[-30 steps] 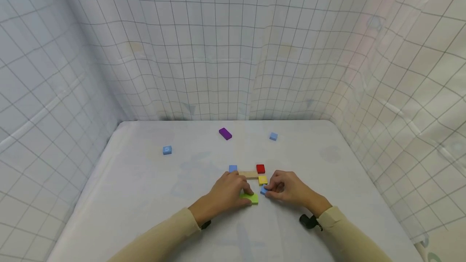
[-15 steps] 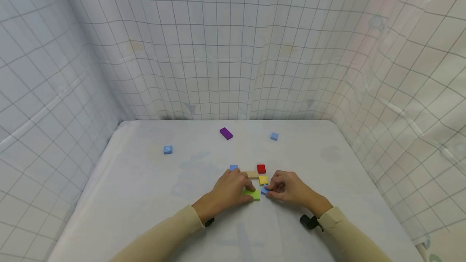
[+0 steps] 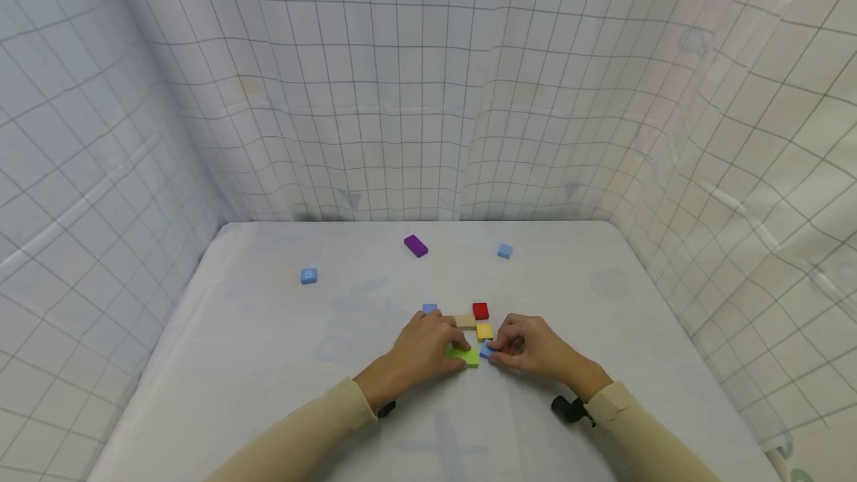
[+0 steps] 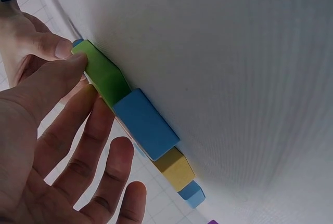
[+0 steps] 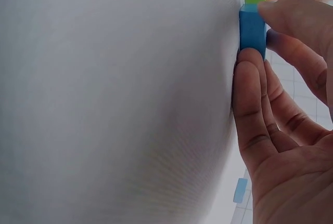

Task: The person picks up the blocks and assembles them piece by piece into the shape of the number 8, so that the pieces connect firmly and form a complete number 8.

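Note:
My left hand (image 3: pixel 427 348) pinches a flat lime-green block (image 3: pixel 472 358) between thumb and fingers, low on the white table. Just right of it, a small blue block (image 3: pixel 485 351) is pinched by my right hand (image 3: pixel 532 348). Beyond these lie a yellow block (image 3: pixel 484 332), a pale wooden block (image 3: pixel 466 322) and a red block (image 3: pixel 480 311). Another blue block (image 3: pixel 429 308) shows past my left fingers. In the left wrist view a longer blue block (image 4: pixel 145 122) adjoins the green one, followed by a tan block (image 4: pixel 175 169); my hand hides that longer blue block in the head view.
Toward the back of the white-covered table (image 3: pixel 268 363) lie a purple block (image 3: pixel 416 245), a light-blue block (image 3: pixel 505 251) and, at left, a blue block marked 5 (image 3: pixel 309 275). Grid-patterned curtains (image 3: pixel 428 95) surround the back and sides.
My left hand has slid the green block slightly away from me and to the right, mostly in the first half second. My right hand stays on the small blue block.

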The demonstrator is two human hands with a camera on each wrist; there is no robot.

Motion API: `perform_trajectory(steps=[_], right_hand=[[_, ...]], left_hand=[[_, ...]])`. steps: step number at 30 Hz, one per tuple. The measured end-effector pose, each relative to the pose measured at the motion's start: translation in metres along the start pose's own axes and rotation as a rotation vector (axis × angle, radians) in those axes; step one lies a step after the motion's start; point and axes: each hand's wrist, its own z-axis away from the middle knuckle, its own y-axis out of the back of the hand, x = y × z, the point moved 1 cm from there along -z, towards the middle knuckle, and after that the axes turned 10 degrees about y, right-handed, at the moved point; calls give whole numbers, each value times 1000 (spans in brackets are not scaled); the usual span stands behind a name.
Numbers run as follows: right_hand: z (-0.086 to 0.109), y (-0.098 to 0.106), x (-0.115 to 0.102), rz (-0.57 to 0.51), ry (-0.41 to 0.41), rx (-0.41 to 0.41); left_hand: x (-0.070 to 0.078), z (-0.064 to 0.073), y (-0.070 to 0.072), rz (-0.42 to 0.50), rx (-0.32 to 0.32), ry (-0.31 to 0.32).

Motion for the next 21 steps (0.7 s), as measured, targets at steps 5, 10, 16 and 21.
perform_trajectory(steps=[5, 10, 16, 21], right_hand=[[-1, -1, 0, -6, 2, -1], [0, -1, -1, 0, 13, -1], [0, -1, -1, -17, 16, -1], [0, -1, -1, -25, 17, 0]], left_hand=[[0, 1, 0, 8, -3, -3], [0, 2, -1, -7, 5, -9], [0, 2, -1, -14, 12, -16], [0, 3, -3, -9, 20, -21]])
